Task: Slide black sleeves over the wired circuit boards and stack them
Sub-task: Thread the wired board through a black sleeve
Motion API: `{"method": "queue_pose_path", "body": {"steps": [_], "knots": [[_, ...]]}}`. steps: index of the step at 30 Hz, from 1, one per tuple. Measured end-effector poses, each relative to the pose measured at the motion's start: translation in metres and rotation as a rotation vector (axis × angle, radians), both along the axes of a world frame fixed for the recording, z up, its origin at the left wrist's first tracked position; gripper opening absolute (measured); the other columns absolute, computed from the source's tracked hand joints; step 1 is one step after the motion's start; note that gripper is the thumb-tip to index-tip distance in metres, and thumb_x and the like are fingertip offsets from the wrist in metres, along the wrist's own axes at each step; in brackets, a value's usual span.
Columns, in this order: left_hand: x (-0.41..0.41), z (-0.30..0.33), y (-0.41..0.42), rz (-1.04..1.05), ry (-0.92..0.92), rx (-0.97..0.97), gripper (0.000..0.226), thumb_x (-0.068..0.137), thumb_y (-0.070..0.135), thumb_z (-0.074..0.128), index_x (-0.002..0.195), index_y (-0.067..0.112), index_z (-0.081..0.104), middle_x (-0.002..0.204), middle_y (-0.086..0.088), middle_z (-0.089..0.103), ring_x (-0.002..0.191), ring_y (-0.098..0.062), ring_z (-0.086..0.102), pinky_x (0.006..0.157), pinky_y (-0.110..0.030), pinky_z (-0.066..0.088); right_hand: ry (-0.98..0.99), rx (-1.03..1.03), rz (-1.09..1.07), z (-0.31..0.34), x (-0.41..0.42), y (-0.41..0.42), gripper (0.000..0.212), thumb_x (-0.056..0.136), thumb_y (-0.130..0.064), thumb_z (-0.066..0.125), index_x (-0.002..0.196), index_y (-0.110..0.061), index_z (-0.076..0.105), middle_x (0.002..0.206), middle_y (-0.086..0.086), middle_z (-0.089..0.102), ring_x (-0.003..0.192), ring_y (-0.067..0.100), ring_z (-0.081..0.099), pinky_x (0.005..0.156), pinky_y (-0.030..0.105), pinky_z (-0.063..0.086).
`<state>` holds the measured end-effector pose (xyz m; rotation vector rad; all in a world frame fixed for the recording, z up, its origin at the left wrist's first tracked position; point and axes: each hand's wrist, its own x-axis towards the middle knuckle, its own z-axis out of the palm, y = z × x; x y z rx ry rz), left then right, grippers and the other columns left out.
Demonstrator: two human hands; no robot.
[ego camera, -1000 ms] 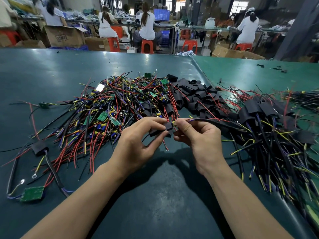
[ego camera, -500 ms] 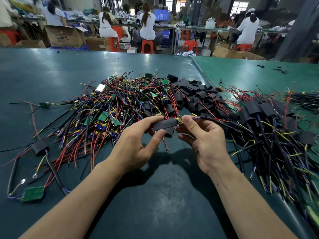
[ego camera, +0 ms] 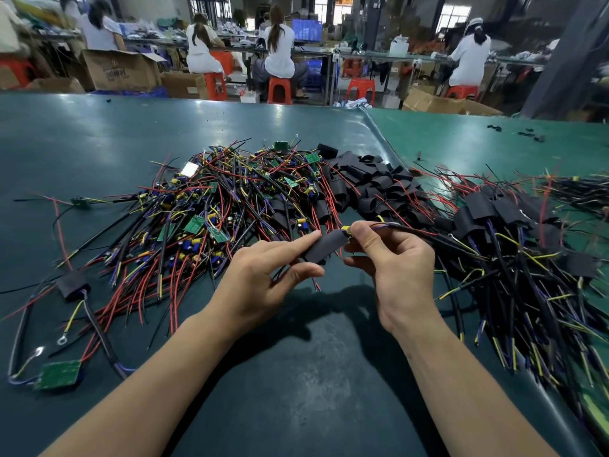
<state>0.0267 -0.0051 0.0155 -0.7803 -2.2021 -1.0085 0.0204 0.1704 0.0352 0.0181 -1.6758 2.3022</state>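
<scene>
— Since a second ago, what has changed?
— Both hands have lifted slightly and drawn apart; the sleeve (ego camera: 324, 247), then bunched between the fingertips, now shows full length between them.

— Left hand?
— Left hand (ego camera: 263, 285): forefinger laid along the sleeve's upper edge, thumb under its lower left end. Pinching the sleeve.

— Right hand?
— Right hand (ego camera: 395, 258): thumb and forefinger pressed together at the sleeve's right end, where a yellow part (ego camera: 345, 229) shows at the opening. Whether they grip the board inside or the sleeve's lip, I cannot tell. Wires (ego camera: 412, 229) run from that pinch away to the right.

— Where is the sleeve relative to the table?
— Held clear above the table (ego camera: 296, 390), around its middle, tilted, right end higher.

— Surroundings?
— Bare boards (ego camera: 211, 206) with red, black and yellow leads heaped left of centre. Empty sleeves (ego camera: 369, 183) piled just behind the hands. Sleeved units (ego camera: 487, 209) stacked toward the right edge. One sleeved unit (ego camera: 71, 285) and one bare board (ego camera: 59, 374) lie apart near the left edge.
</scene>
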Motion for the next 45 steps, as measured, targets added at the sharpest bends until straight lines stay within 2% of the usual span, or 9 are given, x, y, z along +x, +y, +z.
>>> {"method": "queue_pose_path", "body": {"steps": [4, 10, 17, 23, 27, 29, 33, 41, 45], "knots": [[-0.002, -0.001, -0.002, 0.012, 0.001, 0.012, 0.042, 0.089, 0.032, 0.065, 0.127, 0.015, 0.060, 0.100, -0.006, 0.075, 0.086, -0.023, 0.070, 0.073, -0.041, 0.055, -0.029, 0.001, 0.060, 0.002, 0.000, 0.003, 0.008, 0.072, -0.023, 0.075, 0.065, -0.019, 0.077, 0.068, 0.002, 0.072, 0.065, 0.015, 0.069, 0.052, 0.024, 0.054], [-0.001, -0.002, 0.001, 0.010, -0.059, -0.001, 0.040, 0.093, 0.028, 0.060, 0.131, 0.013, 0.060, 0.107, -0.007, 0.072, 0.096, -0.025, 0.069, 0.081, -0.044, 0.055, -0.062, 0.077, 0.007, -0.002, -0.003, 0.005, 0.011, 0.088, -0.009, 0.069, 0.077, -0.009, 0.070, 0.065, -0.001, 0.070, 0.062, 0.012, 0.068, 0.053, 0.021, 0.054], [0.000, 0.002, 0.001, -0.015, -0.062, 0.023, 0.039, 0.093, 0.030, 0.060, 0.130, 0.017, 0.060, 0.113, 0.004, 0.069, 0.093, -0.010, 0.066, 0.085, -0.025, 0.051, -0.075, -0.084, 0.060, 0.001, -0.002, 0.006, 0.007, 0.081, -0.013, 0.070, 0.076, -0.009, 0.069, 0.067, 0.002, 0.071, 0.063, 0.013, 0.069, 0.057, 0.022, 0.055], [-0.003, 0.001, -0.004, 0.044, -0.057, -0.030, 0.042, 0.095, 0.035, 0.056, 0.129, 0.011, 0.062, 0.106, -0.006, 0.073, 0.092, -0.026, 0.068, 0.080, -0.044, 0.054, 0.003, -0.030, 0.163, 0.002, 0.002, 0.004, 0.013, 0.072, -0.018, 0.070, 0.080, -0.007, 0.068, 0.072, 0.002, 0.072, 0.067, 0.014, 0.070, 0.060, 0.023, 0.056], [-0.005, 0.000, -0.007, 0.106, -0.019, -0.234, 0.064, 0.087, 0.054, 0.057, 0.134, 0.010, 0.058, 0.101, -0.006, 0.072, 0.090, -0.024, 0.063, 0.081, -0.042, 0.049, -0.006, -0.037, 0.188, -0.001, 0.002, 0.004, 0.007, 0.073, -0.017, 0.069, 0.077, -0.011, 0.069, 0.074, 0.002, 0.072, 0.071, 0.015, 0.070, 0.061, 0.024, 0.056], [-0.006, -0.002, -0.008, 0.173, 0.016, -0.253, 0.060, 0.088, 0.050, 0.061, 0.133, 0.010, 0.059, 0.100, -0.006, 0.071, 0.091, -0.023, 0.061, 0.080, -0.042, 0.047, 0.006, -0.005, 0.187, -0.002, 0.001, 0.003, 0.003, 0.076, -0.010, 0.070, 0.075, -0.013, 0.071, 0.073, 0.003, 0.072, 0.072, 0.014, 0.069, 0.062, 0.024, 0.056], [-0.010, -0.004, -0.009, 0.212, -0.026, -0.193, 0.051, 0.087, 0.032, 0.064, 0.132, 0.009, 0.059, 0.106, -0.007, 0.068, 0.097, -0.023, 0.059, 0.086, -0.041, 0.045, 0.031, 0.065, 0.163, -0.003, -0.001, 0.002, 0.026, 0.083, 0.003, 0.067, 0.070, -0.017, 0.074, 0.072, 0.001, 0.073, 0.071, 0.013, 0.070, 0.062, 0.022, 0.056], [-0.012, -0.004, -0.013, 0.152, 0.015, -0.294, 0.049, 0.089, 0.025, 0.063, 0.134, 0.007, 0.057, 0.108, -0.009, 0.068, 0.100, -0.027, 0.059, 0.084, -0.043, 0.045, 0.059, 0.251, 0.141, -0.005, 0.000, 0.005, 0.020, 0.085, 0.006, 0.068, 0.077, -0.013, 0.069, 0.069, 0.000, 0.072, 0.065, 0.014, 0.070, 0.070, 0.022, 0.057], [-0.011, -0.003, -0.012, 0.170, 0.052, -0.303, 0.047, 0.092, 0.032, 0.060, 0.130, 0.005, 0.060, 0.104, -0.010, 0.069, 0.096, -0.028, 0.061, 0.081, -0.043, 0.046, 0.084, 0.171, 0.130, -0.003, 0.001, 0.003, 0.015, 0.080, 0.003, 0.072, 0.080, -0.011, 0.070, 0.072, 0.000, 0.073, 0.066, 0.013, 0.069, 0.067, 0.021, 0.056]]}}
